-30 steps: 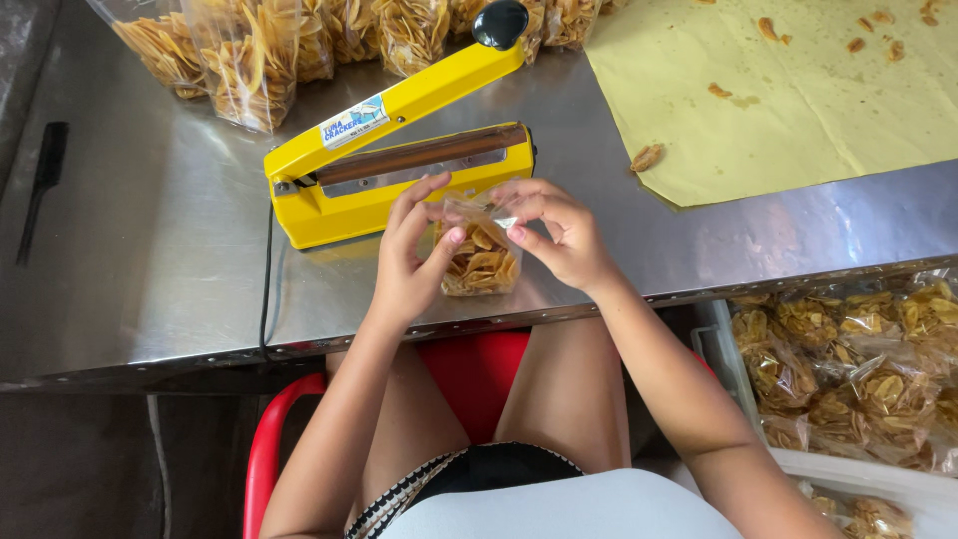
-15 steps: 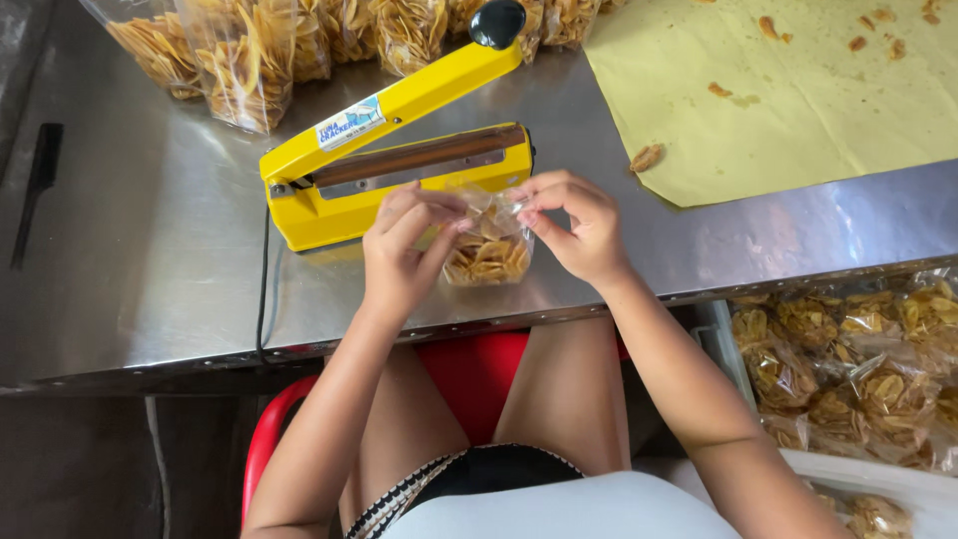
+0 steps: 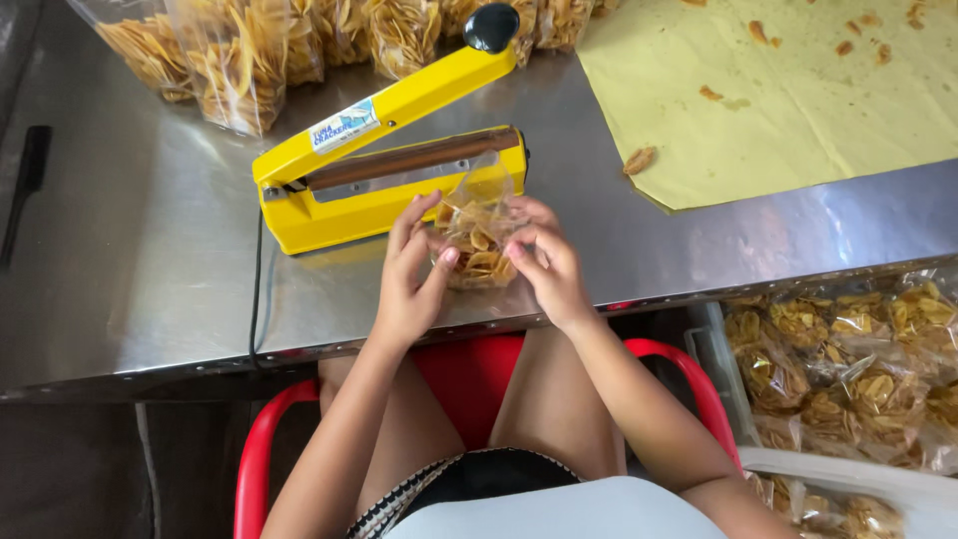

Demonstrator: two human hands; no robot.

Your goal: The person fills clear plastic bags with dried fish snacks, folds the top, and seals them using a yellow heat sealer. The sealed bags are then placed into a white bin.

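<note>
A small clear bag of golden chips (image 3: 477, 240) is held upright between both hands at the front of the steel table (image 3: 130, 289). My left hand (image 3: 409, 279) grips its left side and my right hand (image 3: 544, 265) grips its right side. The bag's open top reaches toward the sealing bar of a yellow heat sealer (image 3: 389, 185), whose arm with a black knob (image 3: 491, 26) is raised. The bag's mouth lies just at the sealer's front edge.
Filled chip bags (image 3: 230, 50) stand along the table's far edge. A yellow paper sheet (image 3: 798, 100) with crumbs covers the right side. A black object (image 3: 25, 185) lies far left. A bin of packed bags (image 3: 848, 359) sits at lower right. I sit on a red chair (image 3: 264, 439).
Both hands have lifted the bag and moved it up toward the sealer's bar; its top now reaches the sealer, where earlier it lay lower on the table.
</note>
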